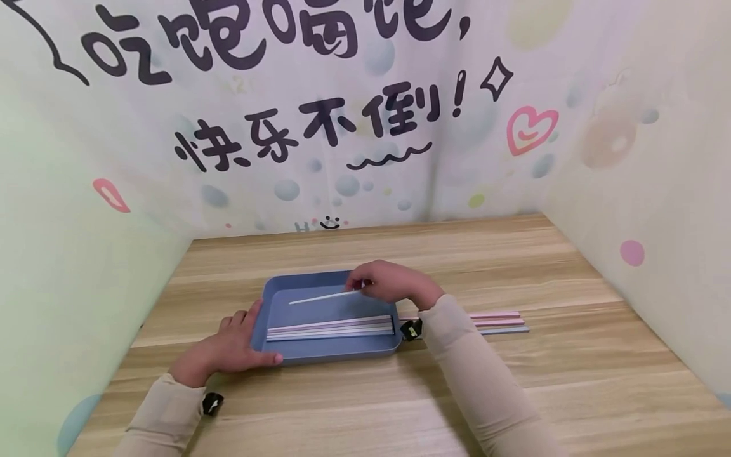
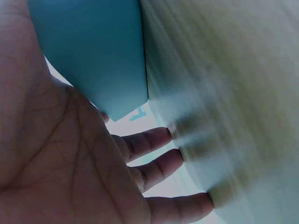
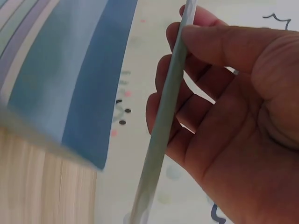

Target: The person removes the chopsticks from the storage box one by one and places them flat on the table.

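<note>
Left hand, fingers extended, rests against left side of blue tray; stick bundle lies along the tray's near side. Beyond it, right hand pinches one pale stick over the tray, long axis left-right, roughly parallel to bundle.

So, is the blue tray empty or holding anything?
Not empty: several slim pastel sticks lie side by side in the blue tray; the right hand pinches another stick.
</note>
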`<state>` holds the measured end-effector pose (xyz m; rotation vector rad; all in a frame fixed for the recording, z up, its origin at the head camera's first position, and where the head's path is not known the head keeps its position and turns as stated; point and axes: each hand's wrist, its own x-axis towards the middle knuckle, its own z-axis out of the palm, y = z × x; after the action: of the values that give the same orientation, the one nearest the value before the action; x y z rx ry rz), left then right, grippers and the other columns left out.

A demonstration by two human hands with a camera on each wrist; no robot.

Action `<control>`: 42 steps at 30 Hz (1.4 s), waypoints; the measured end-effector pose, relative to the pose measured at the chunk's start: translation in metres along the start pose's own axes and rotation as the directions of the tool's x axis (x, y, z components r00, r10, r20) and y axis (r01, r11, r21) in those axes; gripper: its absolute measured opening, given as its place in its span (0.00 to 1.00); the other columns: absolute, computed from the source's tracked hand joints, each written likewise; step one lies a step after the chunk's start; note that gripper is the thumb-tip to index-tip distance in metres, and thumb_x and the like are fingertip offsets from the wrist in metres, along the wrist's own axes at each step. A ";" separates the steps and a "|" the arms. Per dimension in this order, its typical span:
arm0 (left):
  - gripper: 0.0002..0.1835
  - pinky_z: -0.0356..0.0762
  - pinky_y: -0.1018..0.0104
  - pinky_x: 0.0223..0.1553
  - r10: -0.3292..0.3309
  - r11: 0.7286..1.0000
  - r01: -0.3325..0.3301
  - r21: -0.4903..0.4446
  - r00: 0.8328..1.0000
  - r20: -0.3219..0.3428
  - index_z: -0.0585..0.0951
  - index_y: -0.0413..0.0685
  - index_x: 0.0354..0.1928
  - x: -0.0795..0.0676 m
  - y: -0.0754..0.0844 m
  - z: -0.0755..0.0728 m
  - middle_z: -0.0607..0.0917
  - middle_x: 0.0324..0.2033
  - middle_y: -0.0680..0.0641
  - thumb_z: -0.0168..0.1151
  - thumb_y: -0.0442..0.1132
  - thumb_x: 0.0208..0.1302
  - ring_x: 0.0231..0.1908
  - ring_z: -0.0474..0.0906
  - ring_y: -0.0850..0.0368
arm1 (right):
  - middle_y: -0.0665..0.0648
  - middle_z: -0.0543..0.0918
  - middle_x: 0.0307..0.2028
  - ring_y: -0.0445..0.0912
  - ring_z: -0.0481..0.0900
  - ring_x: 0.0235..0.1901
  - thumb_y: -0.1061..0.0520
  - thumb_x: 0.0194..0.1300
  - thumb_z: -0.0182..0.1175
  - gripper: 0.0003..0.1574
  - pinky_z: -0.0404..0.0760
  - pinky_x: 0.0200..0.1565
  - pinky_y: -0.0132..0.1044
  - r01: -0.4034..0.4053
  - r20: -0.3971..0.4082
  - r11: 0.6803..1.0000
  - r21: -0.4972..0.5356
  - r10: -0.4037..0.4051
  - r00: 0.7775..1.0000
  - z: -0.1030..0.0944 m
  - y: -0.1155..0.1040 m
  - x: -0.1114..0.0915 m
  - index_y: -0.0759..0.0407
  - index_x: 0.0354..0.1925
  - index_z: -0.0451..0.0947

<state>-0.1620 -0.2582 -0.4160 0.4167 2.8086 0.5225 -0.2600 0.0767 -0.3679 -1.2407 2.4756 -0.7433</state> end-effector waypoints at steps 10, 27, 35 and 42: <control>0.69 0.64 0.32 0.54 -0.023 1.000 0.023 -0.009 1.000 0.015 0.42 0.31 0.75 0.000 0.001 0.000 0.60 0.62 0.20 0.70 0.70 0.49 0.58 0.57 0.22 | 0.57 0.83 0.43 0.45 0.75 0.40 0.71 0.68 0.52 0.18 0.76 0.44 0.38 -0.048 -0.029 0.998 0.044 0.050 0.998 -0.013 0.024 -0.033 0.60 0.48 0.83; 0.68 0.64 0.32 0.54 -0.012 1.000 0.012 -0.012 1.000 0.017 0.42 0.31 0.74 -0.001 0.003 -0.002 0.61 0.61 0.19 0.70 0.68 0.50 0.58 0.57 0.21 | 0.57 0.83 0.40 0.45 0.75 0.38 0.72 0.66 0.54 0.15 0.75 0.42 0.41 -0.085 -0.079 0.996 0.032 0.088 0.993 -0.024 0.072 -0.094 0.63 0.46 0.83; 0.68 0.66 0.32 0.53 -0.013 1.000 0.013 -0.015 1.000 0.020 0.42 0.31 0.74 -0.001 0.002 -0.001 0.61 0.61 0.20 0.70 0.69 0.50 0.59 0.57 0.20 | 0.55 0.82 0.38 0.45 0.74 0.38 0.73 0.66 0.54 0.15 0.74 0.41 0.41 -0.127 -0.097 0.992 0.003 0.126 0.987 -0.030 0.086 -0.117 0.62 0.45 0.83; 0.69 0.66 0.32 0.53 -0.025 1.000 0.026 -0.014 0.999 0.029 0.42 0.32 0.75 -0.001 0.001 0.000 0.60 0.62 0.20 0.69 0.70 0.50 0.59 0.57 0.21 | 0.57 0.82 0.37 0.46 0.74 0.38 0.74 0.65 0.54 0.15 0.74 0.42 0.41 -0.142 -0.097 0.990 0.021 0.144 0.985 -0.031 0.092 -0.138 0.63 0.44 0.82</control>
<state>-0.1611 -0.2581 -0.4155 0.3818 2.7769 0.5263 -0.2530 0.2431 -0.3915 -1.0311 2.6008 -0.8006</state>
